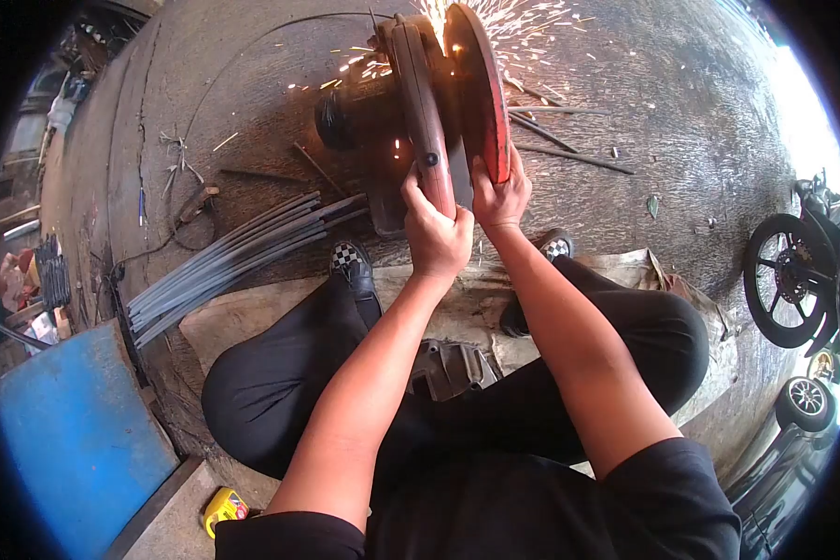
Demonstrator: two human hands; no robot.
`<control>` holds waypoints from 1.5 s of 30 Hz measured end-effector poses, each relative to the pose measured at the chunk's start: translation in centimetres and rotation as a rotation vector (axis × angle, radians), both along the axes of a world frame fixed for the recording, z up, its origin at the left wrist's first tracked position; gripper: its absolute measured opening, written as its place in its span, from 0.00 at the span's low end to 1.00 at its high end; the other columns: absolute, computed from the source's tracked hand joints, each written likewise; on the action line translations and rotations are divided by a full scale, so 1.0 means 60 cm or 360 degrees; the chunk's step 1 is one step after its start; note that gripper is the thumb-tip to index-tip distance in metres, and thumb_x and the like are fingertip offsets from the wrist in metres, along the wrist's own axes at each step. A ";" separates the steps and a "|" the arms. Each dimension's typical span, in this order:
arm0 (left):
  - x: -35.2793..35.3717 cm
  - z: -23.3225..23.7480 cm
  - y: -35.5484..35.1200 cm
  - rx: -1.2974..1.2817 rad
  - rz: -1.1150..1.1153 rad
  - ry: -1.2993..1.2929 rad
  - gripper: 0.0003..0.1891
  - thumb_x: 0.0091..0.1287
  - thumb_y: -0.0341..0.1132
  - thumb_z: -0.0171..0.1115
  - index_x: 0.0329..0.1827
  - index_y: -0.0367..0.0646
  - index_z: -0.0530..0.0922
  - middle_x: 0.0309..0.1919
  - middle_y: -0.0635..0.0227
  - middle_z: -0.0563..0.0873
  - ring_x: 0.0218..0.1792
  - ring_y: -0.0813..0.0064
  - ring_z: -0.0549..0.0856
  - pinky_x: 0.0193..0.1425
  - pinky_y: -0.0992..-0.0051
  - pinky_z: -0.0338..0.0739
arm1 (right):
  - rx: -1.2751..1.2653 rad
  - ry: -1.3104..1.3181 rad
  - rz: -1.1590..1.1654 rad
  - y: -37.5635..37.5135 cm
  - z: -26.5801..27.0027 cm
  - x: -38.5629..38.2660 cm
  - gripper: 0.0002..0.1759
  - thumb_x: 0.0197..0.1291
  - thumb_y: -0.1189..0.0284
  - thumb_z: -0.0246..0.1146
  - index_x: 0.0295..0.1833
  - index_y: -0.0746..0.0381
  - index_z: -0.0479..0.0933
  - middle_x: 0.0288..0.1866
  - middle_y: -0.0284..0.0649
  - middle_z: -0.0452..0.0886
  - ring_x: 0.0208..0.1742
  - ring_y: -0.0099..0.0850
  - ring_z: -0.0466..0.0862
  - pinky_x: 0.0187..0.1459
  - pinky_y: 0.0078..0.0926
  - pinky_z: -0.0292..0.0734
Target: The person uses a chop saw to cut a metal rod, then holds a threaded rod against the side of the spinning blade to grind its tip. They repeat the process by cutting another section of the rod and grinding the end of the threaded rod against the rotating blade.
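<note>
A chop saw [422, 112] stands on the ground in front of me, throwing bright sparks from its far side. My left hand [438, 233] is closed around the lower end of its long brown handle [427, 140]. Just to the right, my right hand [501, 193] grips the lower rim of the saw's round red blade guard [497, 140]. The cutting point is hidden behind the saw body and the glare. Left of the saw's base lies a bundle of grey metal rods [229, 261], some ends reaching toward it.
Short cut rods [574, 159] lie scattered right of the saw. A cable [201, 103] curves along the ground at left. A blue panel [79, 439] and a yellow tape measure [222, 509] are at lower left. A motorcycle wheel [789, 280] stands at far right.
</note>
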State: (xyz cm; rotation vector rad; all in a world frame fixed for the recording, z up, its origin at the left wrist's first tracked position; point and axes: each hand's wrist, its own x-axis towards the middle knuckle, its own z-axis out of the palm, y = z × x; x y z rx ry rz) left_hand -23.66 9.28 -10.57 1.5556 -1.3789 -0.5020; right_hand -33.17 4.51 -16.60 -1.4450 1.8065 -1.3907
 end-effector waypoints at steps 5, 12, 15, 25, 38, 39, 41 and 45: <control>0.002 0.002 0.003 0.0122 -0.0041 -0.0043 0.35 0.51 0.22 0.57 0.66 0.34 0.56 0.53 0.39 0.76 0.53 0.41 0.78 0.57 0.55 0.73 | -0.0018 0.0072 0.0000 0.002 0.007 0.000 0.31 0.51 0.63 0.62 0.63 0.59 0.71 0.47 0.50 0.82 0.45 0.51 0.82 0.45 0.40 0.77; 0.005 -0.007 0.001 0.0065 -0.0089 0.0100 0.36 0.51 0.22 0.57 0.66 0.34 0.56 0.53 0.38 0.76 0.54 0.40 0.78 0.58 0.55 0.73 | 0.0003 0.0056 -0.0024 0.001 0.004 0.000 0.31 0.51 0.64 0.63 0.62 0.60 0.71 0.46 0.51 0.82 0.44 0.52 0.82 0.45 0.40 0.77; 0.004 -0.005 0.003 0.0099 -0.0047 -0.0024 0.36 0.51 0.22 0.57 0.66 0.34 0.55 0.53 0.38 0.76 0.54 0.40 0.78 0.57 0.55 0.73 | -0.0048 0.0035 -0.0022 0.001 0.008 0.001 0.31 0.51 0.64 0.63 0.63 0.60 0.71 0.45 0.51 0.82 0.44 0.52 0.82 0.44 0.41 0.78; -0.001 -0.002 -0.002 0.0023 -0.0025 0.0203 0.34 0.44 0.22 0.59 0.60 0.31 0.63 0.48 0.48 0.75 0.51 0.49 0.74 0.59 0.54 0.66 | 0.0065 0.0058 0.0043 0.003 0.006 -0.002 0.32 0.52 0.65 0.62 0.65 0.60 0.69 0.47 0.52 0.81 0.46 0.50 0.82 0.47 0.40 0.77; 0.001 -0.010 0.003 0.0103 -0.0035 0.0102 0.35 0.46 0.22 0.58 0.62 0.30 0.61 0.50 0.46 0.73 0.51 0.51 0.74 0.60 0.54 0.64 | 0.0062 0.0098 0.0029 0.004 -0.014 -0.003 0.33 0.52 0.64 0.62 0.65 0.61 0.68 0.50 0.52 0.80 0.47 0.50 0.82 0.47 0.40 0.77; 0.002 -0.011 0.002 0.0137 -0.0036 0.0080 0.35 0.46 0.22 0.58 0.62 0.30 0.60 0.50 0.46 0.73 0.52 0.51 0.74 0.61 0.54 0.64 | 0.0001 0.0097 0.0009 0.003 -0.013 -0.002 0.33 0.52 0.64 0.62 0.65 0.61 0.69 0.51 0.52 0.80 0.47 0.50 0.82 0.47 0.40 0.77; 0.001 -0.014 0.002 0.0103 -0.0041 0.0112 0.35 0.46 0.22 0.58 0.62 0.31 0.60 0.50 0.47 0.73 0.51 0.52 0.74 0.60 0.55 0.63 | 0.0009 0.0134 0.0012 0.005 -0.010 -0.003 0.33 0.52 0.64 0.62 0.65 0.61 0.69 0.52 0.52 0.80 0.48 0.50 0.82 0.47 0.39 0.77; 0.001 -0.013 0.000 -0.0081 -0.0029 -0.0080 0.35 0.46 0.22 0.58 0.63 0.31 0.60 0.49 0.51 0.74 0.50 0.54 0.74 0.59 0.56 0.64 | 0.0072 0.0168 0.0102 0.008 -0.004 -0.007 0.32 0.52 0.64 0.61 0.65 0.62 0.69 0.55 0.52 0.78 0.50 0.49 0.81 0.49 0.39 0.77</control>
